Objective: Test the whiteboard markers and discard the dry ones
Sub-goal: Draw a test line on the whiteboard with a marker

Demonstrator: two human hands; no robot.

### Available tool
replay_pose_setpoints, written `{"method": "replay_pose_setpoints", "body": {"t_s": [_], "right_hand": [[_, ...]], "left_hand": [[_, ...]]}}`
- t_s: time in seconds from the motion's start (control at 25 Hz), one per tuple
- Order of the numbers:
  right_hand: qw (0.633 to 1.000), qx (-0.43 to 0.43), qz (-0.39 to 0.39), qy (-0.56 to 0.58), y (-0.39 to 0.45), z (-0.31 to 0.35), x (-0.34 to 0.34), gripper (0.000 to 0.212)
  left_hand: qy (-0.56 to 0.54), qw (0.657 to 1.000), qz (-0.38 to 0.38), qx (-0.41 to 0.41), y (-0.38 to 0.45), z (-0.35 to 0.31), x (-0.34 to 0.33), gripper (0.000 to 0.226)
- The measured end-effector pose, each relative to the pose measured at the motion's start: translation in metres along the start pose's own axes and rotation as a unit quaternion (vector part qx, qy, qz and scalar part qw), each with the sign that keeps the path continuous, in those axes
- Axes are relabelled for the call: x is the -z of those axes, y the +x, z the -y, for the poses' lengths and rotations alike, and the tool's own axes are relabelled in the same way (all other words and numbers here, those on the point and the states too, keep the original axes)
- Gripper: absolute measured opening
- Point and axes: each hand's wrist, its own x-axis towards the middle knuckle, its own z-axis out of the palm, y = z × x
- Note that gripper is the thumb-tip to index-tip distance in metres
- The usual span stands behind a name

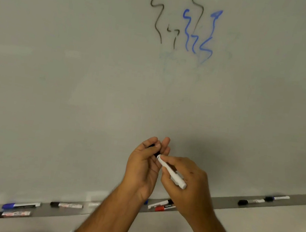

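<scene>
Hands meet low in front of the whiteboard point(74, 87): the left hand point(144, 165) curls closed around a black cap point(153, 146), and the right hand point(188, 182) grips the white marker point(172, 173) by its barrel, its cap end pointing up and left into the left palm. Cap and barrel sit end to end; whether they are being pulled apart or pressed together cannot be told from this view.

To do this step well, keep the barrel and cap on one straight line and pull or push along that line rather than bending, so the tip is not scraped. The right hand's hold near mid-barrel looks firm enough; a light twist would help a stiff cap.

Black squiggles point(157, 14) and blue squiggles point(198, 34) high on the board show where tests go, with free space beside them. More markers lie along the tray point(220, 202): a blue-capped one point(20, 205) and black ones point(66, 205) at left, a red one point(163, 208) below the hands, two more point(264, 200) far right. No discard bin is in view.
</scene>
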Motion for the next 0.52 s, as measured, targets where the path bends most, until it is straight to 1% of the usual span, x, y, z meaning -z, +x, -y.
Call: {"method": "replay_pose_setpoints", "body": {"t_s": [0.08, 0.2, 0.32, 0.4, 0.52], "right_hand": [[1.000, -0.003, 0.003, -0.007, -0.005, -0.010, 0.011, 0.050], [1.000, -0.006, 0.018, -0.023, -0.007, -0.027, 0.028, 0.046], [0.999, -0.015, 0.006, -0.037, -0.011, -0.045, 0.041, 0.042], [0.999, -0.033, -0.003, -0.043, -0.021, -0.056, 0.045, 0.042], [0.998, -0.060, 0.012, -0.021, -0.047, -0.081, 0.051, 0.040]], "left_hand": [[-0.032, 0.999, 0.002, 0.020, 0.000, 0.016, -0.006, 0.013], [-0.056, 0.998, -0.017, 0.015, 0.004, 0.038, -0.016, 0.021], [-0.008, 0.998, -0.064, 0.000, 0.007, 0.071, -0.028, 0.031], [0.024, 0.995, -0.100, 0.006, 0.008, 0.097, -0.032, 0.036], [0.061, 0.990, -0.129, 0.013, 0.014, 0.127, -0.032, 0.038]]}}
